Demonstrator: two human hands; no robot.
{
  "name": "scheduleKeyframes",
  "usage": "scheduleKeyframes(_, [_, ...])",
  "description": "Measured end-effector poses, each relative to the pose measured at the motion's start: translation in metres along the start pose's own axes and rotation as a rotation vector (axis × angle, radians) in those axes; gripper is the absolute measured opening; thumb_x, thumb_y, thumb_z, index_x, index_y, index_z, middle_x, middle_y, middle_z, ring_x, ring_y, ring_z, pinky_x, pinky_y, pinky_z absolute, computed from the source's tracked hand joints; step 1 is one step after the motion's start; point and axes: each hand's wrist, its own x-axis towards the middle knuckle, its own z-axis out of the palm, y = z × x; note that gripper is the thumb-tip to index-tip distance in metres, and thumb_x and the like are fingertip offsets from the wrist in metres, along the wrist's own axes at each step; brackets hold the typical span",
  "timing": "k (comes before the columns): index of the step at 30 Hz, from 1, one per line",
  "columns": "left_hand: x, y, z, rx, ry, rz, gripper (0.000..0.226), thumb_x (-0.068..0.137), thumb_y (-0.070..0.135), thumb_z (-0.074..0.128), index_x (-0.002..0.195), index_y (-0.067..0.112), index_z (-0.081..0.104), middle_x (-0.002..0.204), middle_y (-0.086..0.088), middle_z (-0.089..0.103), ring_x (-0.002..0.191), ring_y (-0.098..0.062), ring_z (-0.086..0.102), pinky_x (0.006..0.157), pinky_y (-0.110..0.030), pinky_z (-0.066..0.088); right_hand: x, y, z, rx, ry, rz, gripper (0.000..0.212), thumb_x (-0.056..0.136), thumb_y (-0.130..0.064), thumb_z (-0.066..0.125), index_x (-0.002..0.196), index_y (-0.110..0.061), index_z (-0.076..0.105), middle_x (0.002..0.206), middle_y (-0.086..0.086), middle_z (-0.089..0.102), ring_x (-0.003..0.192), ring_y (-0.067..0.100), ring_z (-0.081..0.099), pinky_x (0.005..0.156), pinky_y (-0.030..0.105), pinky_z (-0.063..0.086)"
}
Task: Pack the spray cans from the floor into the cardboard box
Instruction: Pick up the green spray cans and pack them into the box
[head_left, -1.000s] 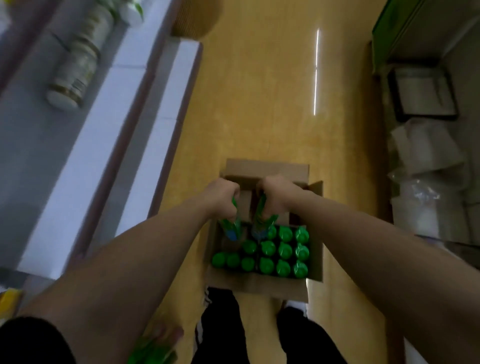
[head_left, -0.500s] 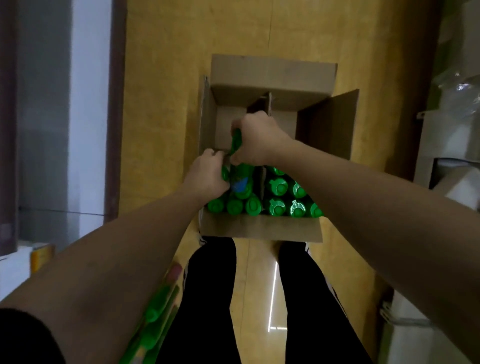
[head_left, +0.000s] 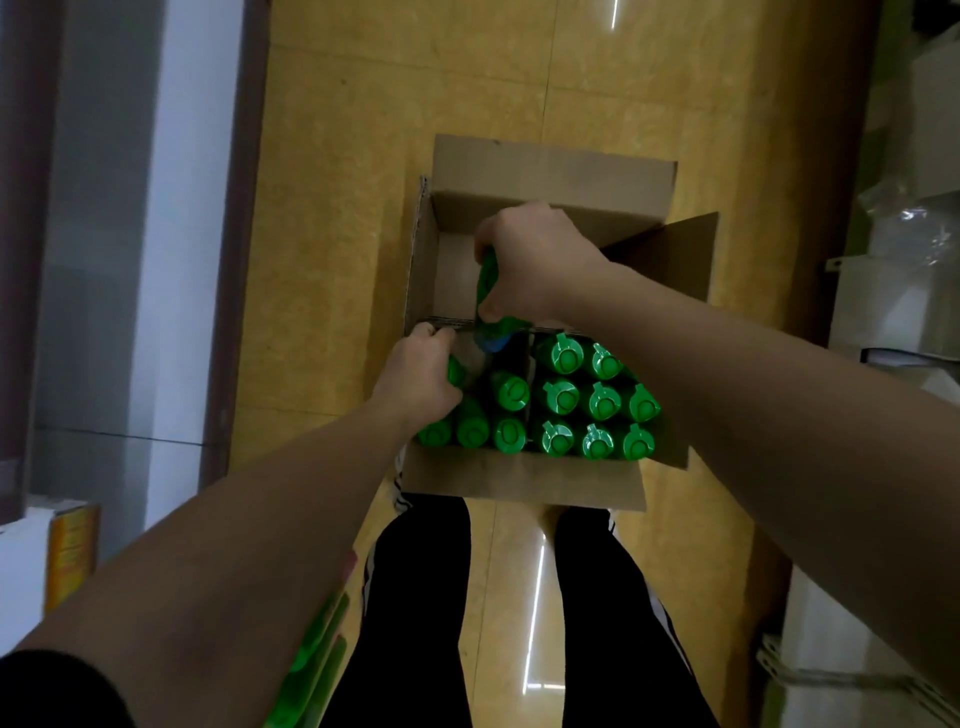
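Spray can sits gripped in right hand over box (left hand grips another).

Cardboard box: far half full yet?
No, the cardboard box is bare in its far half; the right hand holds one spray can there.
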Motion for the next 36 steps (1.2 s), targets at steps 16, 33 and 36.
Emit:
scheduleKeyframes(16, [0.021,-0.048,0.057,0.130,-0.067,0.028,0.046,0.078,0.013,0.077,0.119,0.010,0.056,0.121,-0.013,0.051,0.105,-0.032,0.055,0.081,-0.040,0.052,0.010,-0.005,0.091,-0.008,0.016,-0.164,0.030,0.085,-0.031,0.076,0.102,-0.014,0.058,0.084,-0.002,0.048,0.081,0.018,0.051,0.071,0.029,0.044])
scheduleKeyframes(33, [0.045,-0.061,0.088,0.142,-0.104,0.039,0.035,0.081,0.011,0.074,0.113,0.012,0.059,0.110,-0.007,0.055,0.099,-0.028,0.059,0.078,-0.039,0.053,0.029,0.022,0.209,-0.049,-0.248,-0.005,0.030,0.090,-0.013,0.064,0.119,-0.011,0.055,0.116,0.015,0.057,0.111,0.036,0.052,0.092,0.044,0.048])
scheduleKeyframes(36, [0.050,-0.071,0.100,0.126,-0.138,0.050,0.040,0.080,0.012,0.076,0.117,0.011,0.061,0.114,-0.008,0.057,0.102,-0.029,0.060,0.080,-0.038,0.053,0.038,0.031,0.230,-0.085,-0.256,0.043,0.031,0.090,-0.017,0.065,0.119,-0.011,0.056,0.116,0.014,0.058,0.111,0.037,0.053,0.094,0.049,0.043])
